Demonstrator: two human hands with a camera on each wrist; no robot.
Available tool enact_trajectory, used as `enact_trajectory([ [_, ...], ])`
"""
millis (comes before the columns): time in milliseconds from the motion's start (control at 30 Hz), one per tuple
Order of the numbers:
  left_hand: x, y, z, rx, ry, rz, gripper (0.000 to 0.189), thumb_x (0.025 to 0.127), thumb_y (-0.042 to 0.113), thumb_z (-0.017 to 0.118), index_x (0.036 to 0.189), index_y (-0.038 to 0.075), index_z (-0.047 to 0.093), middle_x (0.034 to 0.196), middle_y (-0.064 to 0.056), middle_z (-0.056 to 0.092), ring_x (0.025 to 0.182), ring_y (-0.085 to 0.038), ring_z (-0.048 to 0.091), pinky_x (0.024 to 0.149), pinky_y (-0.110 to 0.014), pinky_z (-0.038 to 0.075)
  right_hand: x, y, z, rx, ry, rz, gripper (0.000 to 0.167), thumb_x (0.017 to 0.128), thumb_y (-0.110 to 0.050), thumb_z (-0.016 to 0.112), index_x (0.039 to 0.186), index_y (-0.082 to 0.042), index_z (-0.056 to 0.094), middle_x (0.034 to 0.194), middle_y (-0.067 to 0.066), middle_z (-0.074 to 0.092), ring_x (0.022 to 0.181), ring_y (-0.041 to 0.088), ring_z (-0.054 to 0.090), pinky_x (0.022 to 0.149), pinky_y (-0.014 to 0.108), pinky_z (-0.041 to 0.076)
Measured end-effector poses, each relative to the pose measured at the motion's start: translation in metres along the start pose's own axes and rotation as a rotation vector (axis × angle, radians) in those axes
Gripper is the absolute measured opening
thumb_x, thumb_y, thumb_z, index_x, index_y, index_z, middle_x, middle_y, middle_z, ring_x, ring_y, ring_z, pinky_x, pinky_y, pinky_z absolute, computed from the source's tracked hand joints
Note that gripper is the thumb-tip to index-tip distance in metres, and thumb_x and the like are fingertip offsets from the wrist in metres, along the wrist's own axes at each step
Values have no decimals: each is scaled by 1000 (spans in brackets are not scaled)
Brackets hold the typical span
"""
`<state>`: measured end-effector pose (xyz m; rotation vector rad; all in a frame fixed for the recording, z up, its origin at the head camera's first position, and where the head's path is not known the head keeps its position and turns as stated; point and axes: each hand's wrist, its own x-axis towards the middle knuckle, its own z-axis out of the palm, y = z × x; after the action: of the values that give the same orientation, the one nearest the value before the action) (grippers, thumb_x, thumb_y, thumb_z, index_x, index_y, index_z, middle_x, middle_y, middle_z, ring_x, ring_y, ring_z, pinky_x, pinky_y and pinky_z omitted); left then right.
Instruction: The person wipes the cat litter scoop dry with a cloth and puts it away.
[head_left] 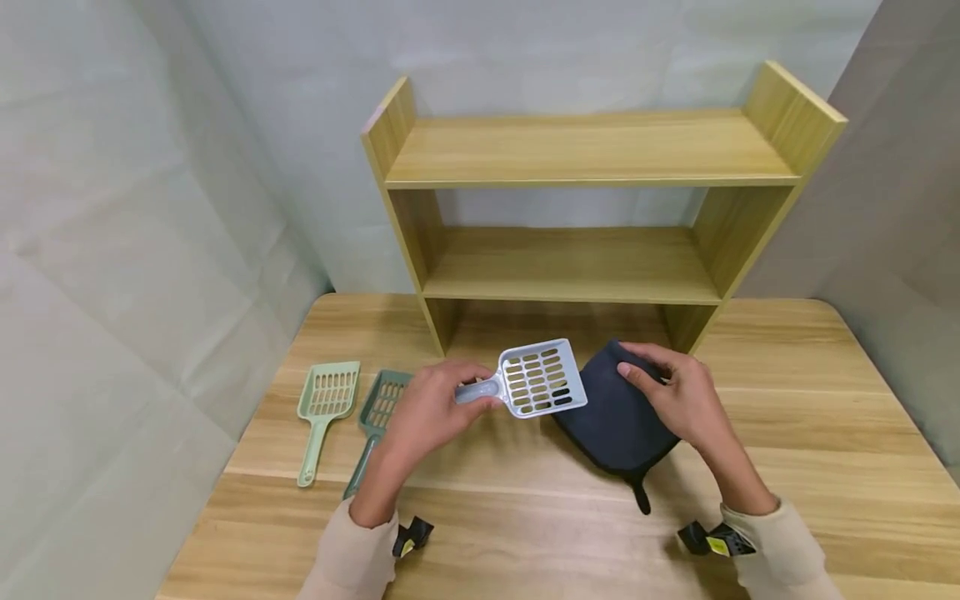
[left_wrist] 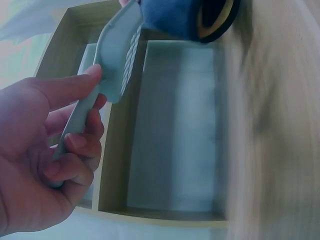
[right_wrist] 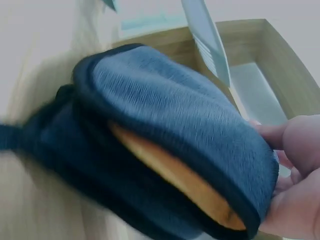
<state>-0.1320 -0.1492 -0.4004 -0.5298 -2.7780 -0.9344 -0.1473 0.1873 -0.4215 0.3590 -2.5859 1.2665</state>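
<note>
My left hand (head_left: 431, 407) grips the handle of a pale grey-blue litter scoop (head_left: 542, 379), held above the table with its slotted end to the right. In the left wrist view, fingers wrap the handle of the scoop (left_wrist: 112, 50). My right hand (head_left: 686, 396) pinches the upper edge of a dark blue cloth pouch (head_left: 618, 421) with a small hanging loop. An orange lining shows through the mouth of the pouch (right_wrist: 175, 107) in the right wrist view. The scoop's tip overlaps the pouch in the head view; whether they touch, I cannot tell.
On the table's left lie a light green litter scoop (head_left: 330, 400) and a dark green litter scoop (head_left: 372, 417), the latter partly behind my left hand. A wooden shelf (head_left: 592, 150) stands at the back of the wooden table (head_left: 540, 533). Grey cloth (head_left: 135, 208) hangs around it.
</note>
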Motion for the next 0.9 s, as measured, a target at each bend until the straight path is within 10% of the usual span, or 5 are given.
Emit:
enact_trajectory([
  [233, -2, 5, 5, -28, -30, 42, 28, 85, 24, 93, 109, 15, 84, 110, -1, 81, 93, -14, 71, 79, -31, 55, 1, -3, 3, 303, -109, 178, 42, 107, -17, 68, 148, -6, 65, 124, 13, 78, 97, 0, 70, 81, 18, 56],
  [400, -1, 5, 7, -30, -38, 38, 29, 85, 24, 93, 112, 15, 84, 113, -1, 81, 99, -16, 74, 81, -34, 56, 1, -3, 3, 548, -185, 281, 48, 109, -18, 65, 155, -5, 57, 114, -13, 74, 100, 5, 71, 83, 24, 60],
  [600, 0, 2, 10, -49, -51, 76, 32, 86, 25, 92, 115, 13, 84, 113, -3, 81, 102, -19, 76, 84, -35, 59, 1, -4, 6, 841, -272, 349, 42, 109, -12, 63, 150, -18, 62, 116, -8, 76, 102, 10, 75, 83, 27, 63],
  [900, 1, 3, 16, -112, -33, 137, 35, 87, 23, 90, 119, 10, 83, 106, -3, 80, 93, -16, 73, 77, -28, 56, -2, -7, 12, 933, -326, 358, 40, 109, -7, 60, 147, -22, 63, 121, -6, 77, 106, 11, 76, 84, 27, 63],
])
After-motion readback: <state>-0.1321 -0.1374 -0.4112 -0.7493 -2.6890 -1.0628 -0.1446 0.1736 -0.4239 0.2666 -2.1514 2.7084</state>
